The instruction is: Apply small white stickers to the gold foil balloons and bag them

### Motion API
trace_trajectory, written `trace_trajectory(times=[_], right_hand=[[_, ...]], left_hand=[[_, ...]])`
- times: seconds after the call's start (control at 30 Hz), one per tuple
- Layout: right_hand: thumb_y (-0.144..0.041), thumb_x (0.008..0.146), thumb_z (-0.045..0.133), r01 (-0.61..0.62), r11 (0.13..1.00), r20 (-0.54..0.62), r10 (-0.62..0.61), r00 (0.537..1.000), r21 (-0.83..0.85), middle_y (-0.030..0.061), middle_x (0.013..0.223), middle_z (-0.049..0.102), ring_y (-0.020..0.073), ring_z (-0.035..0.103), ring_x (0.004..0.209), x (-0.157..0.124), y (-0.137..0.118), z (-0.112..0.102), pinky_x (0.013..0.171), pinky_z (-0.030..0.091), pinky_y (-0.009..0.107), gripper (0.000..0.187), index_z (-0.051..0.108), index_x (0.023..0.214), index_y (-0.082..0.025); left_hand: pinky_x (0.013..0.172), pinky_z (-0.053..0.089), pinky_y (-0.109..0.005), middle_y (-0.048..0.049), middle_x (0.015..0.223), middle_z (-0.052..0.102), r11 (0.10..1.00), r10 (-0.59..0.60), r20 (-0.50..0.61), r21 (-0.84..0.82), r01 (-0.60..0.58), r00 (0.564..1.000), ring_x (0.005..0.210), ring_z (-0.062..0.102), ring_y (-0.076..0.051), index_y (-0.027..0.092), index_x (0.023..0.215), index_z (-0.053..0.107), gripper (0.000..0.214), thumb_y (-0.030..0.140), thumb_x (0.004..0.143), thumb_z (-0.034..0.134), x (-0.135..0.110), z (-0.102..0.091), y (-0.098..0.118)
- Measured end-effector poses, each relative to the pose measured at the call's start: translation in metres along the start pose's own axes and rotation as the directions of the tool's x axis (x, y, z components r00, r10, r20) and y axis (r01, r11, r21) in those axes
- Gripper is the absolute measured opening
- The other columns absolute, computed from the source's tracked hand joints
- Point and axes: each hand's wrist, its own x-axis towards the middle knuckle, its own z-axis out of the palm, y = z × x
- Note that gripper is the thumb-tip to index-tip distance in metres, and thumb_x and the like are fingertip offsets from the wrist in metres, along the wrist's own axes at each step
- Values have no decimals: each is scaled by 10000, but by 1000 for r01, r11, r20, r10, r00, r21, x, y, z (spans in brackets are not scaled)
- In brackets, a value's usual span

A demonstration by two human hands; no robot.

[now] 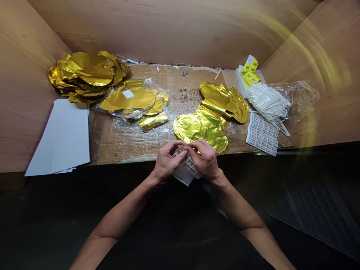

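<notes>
My left hand [168, 162] and my right hand [204, 159] pinch a small sheet of printed stickers [188, 166] at the table's front edge, their fingertips close together on its upper end. A white backing piece [183, 175] hangs below the sheet. Just beyond my right hand lies a gold foil balloon [201, 127], flat, with a second gold foil balloon [222, 101] overlapping it. My right fingers partly hide the balloon's lower edge. A larger sheet of the same stickers [262, 134] lies to the right, apart from my hands.
A heap of gold foil balloons [87, 73] and a plastic bag of more [132, 100] lie at left on the cardboard-covered table [120, 140]. White sticks [267, 103], yellow labels [249, 71] and white paper sheets [60, 138] lie nearby. Plywood walls [168, 30] surround the table.
</notes>
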Motion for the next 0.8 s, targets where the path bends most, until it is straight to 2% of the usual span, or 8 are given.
trace_trajectory(times=[0.13, 0.3, 0.37, 0.43, 0.5, 0.57, 0.67, 0.8], right_hand=[[-237, 1050, 582, 104, 986, -17, -107, 994, -127, 102, 910, 700, 257, 641, 876, -4, 0, 6, 816, 525, 422, 168, 736, 986, -254], [-263, 1025, 608, 95, 989, -7, -96, 995, -113, 91, 910, 695, 264, 639, 899, -2, -7, -1, 867, 489, 462, 126, 707, 947, -253], [-296, 1019, 604, -9, 1000, -40, 8, 999, -19, 80, 904, 688, 249, 637, 887, 5, -5, -12, 871, 496, 447, 141, 672, 909, -242], [-332, 998, 613, -192, 978, -33, 195, 980, 81, 63, 881, 679, 223, 622, 843, 15, 4, -26, 819, 504, 398, 160, 651, 881, -229], [-365, 959, 637, -378, 917, 34, 377, 926, 128, 40, 832, 664, 194, 585, 762, 25, 19, -38, 729, 481, 347, 182, 653, 859, -214], [-391, 922, 653, -497, 860, 125, 483, 866, 114, 23, 788, 650, 172, 545, 695, 32, 34, -42, 667, 440, 320, 208, 664, 844, -199], [-387, 923, 639, -525, 851, 172, 517, 839, -2, 23, 786, 670, 174, 550, 696, 31, 48, -32, 702, 425, 325, 215, 671, 829, -196], [-369, 962, 662, -407, 830, -1, 440, 898, -383, 71, 856, 703, 230, 582, 826, 16, 47, -13, 871, 393, 400, 231, 635, 805, -202]], left_hand=[[875, 626, -315, -71, 1087, 789, 1000, 12, -10, 14, -12, 1000, 973, 760, -205, 188, 1164, 741, 299, 324, 903, 794, -1, 0, -2], [861, 617, -314, -63, 1065, 787, 1000, -9, -15, 30, 10, 1000, 961, 756, -207, 198, 1170, 740, 303, 339, 906, 784, -3, 1, -6], [836, 612, -314, -52, 1026, 786, 998, -31, -33, 61, 33, 999, 923, 752, -208, 204, 1155, 743, 296, 351, 901, 786, -3, -1, -7], [806, 600, -311, -38, 979, 781, 993, -41, -20, 109, 43, 999, 873, 742, -204, 210, 1123, 749, 263, 343, 899, 782, -2, -4, -9], [776, 583, -306, -26, 937, 775, 987, -44, 38, 159, 37, 998, 828, 729, -197, 215, 1095, 755, 225, 331, 903, 772, -1, -7, -10], [756, 567, -303, -17, 912, 772, 981, -46, 91, 193, 27, 995, 799, 718, -190, 219, 1078, 762, 201, 324, 907, 765, 0, -8, -11], [738, 562, -299, -14, 901, 775, 978, -63, 105, 204, 41, 992, 785, 715, -188, 220, 1074, 768, 194, 326, 912, 758, -1, -8, -12], [723, 573, -298, -18, 891, 774, 980, -88, 87, 186, 70, 992, 775, 714, -191, 213, 1074, 770, 211, 340, 906, 761, -1, -11, -12]])
